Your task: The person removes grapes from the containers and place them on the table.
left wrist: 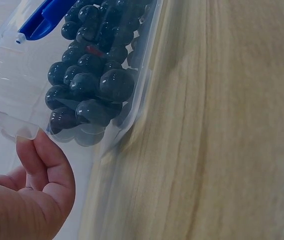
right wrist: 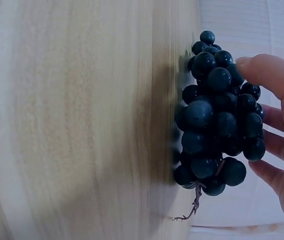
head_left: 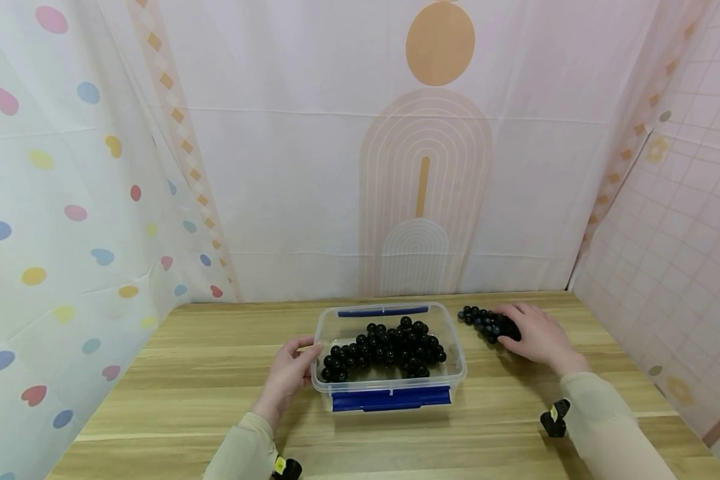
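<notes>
A clear plastic container [head_left: 322,330] with blue side latches stands on the table, without a lid on it. My left hand [head_left: 289,371] pinches its left rim between thumb and fingers, and in the left wrist view the fingertips [left wrist: 31,137] meet the clear wall. Dark, shiny grapes [head_left: 390,347] in bunch form lie inside. To the right of the container, another bunch of dark grapes [right wrist: 222,117] rests on the table, a thin brown stem [right wrist: 196,200] sticking out. Over this bunch, my right hand [head_left: 537,335] holds it with the thumb on one side and fingers on the other.
The light wooden table [head_left: 216,373] carries all of this. A white patterned curtain [head_left: 300,200] hangs along its back edge, with a dotted cloth [head_left: 54,253] at the left and a checked one [head_left: 684,267] at the right.
</notes>
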`<state>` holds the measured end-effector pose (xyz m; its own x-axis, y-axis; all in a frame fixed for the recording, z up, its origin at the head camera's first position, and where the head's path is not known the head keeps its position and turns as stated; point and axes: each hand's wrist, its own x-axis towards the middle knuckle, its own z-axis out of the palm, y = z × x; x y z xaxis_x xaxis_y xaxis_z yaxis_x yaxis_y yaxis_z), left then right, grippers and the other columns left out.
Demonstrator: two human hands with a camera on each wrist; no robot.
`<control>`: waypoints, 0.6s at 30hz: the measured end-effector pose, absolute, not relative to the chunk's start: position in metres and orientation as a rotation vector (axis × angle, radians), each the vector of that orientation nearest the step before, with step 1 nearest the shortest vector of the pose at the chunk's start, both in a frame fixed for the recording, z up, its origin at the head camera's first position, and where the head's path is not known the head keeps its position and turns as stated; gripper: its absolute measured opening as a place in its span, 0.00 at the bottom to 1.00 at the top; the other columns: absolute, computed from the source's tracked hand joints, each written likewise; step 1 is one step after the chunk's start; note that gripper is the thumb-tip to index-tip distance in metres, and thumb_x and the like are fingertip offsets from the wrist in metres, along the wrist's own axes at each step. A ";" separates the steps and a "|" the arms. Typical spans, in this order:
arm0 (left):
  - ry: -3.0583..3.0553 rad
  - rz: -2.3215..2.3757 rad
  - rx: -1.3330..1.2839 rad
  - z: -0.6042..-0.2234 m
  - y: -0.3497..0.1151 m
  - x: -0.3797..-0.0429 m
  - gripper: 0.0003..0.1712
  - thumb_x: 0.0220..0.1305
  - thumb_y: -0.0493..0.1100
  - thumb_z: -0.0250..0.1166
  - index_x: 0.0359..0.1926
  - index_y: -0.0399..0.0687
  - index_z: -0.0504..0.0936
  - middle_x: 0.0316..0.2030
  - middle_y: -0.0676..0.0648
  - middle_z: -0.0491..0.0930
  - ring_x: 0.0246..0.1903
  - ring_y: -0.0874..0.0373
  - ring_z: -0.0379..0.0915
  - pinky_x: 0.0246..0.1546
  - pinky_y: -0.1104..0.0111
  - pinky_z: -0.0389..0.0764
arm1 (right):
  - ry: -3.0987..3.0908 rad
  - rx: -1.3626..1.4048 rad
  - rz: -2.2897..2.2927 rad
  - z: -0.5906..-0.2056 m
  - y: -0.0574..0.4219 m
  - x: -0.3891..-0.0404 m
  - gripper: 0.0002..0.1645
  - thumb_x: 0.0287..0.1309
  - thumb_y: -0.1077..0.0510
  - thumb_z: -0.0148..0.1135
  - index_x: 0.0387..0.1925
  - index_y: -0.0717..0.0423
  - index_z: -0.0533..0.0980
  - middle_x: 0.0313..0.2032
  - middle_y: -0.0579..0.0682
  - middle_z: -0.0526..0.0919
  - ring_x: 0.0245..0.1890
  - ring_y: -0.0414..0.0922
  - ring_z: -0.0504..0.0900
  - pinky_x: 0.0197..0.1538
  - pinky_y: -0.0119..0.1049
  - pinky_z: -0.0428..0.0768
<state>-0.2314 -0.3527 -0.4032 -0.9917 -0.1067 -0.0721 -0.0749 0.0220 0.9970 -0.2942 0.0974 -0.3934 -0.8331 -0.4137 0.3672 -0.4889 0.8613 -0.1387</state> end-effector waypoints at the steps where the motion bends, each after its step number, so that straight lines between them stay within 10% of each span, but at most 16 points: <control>1: -2.229 -2.173 0.198 -0.403 -0.353 -0.231 0.25 0.62 0.43 0.61 0.56 0.34 0.69 0.31 0.41 0.73 0.21 0.58 0.70 0.23 0.66 0.75 | -2.704 0.675 0.323 -0.393 0.097 -0.294 0.31 0.50 0.50 0.67 0.57 0.47 0.70 0.52 0.57 0.74 0.50 0.59 0.72 0.46 0.61 0.68; 18: -2.219 -2.184 0.141 -0.405 -0.353 -0.230 0.29 0.61 0.46 0.63 0.57 0.33 0.67 0.32 0.40 0.73 0.21 0.58 0.71 0.23 0.65 0.76 | -2.579 0.679 0.322 -0.390 0.098 -0.293 0.30 0.48 0.54 0.69 0.54 0.49 0.72 0.46 0.54 0.77 0.44 0.55 0.75 0.42 0.56 0.72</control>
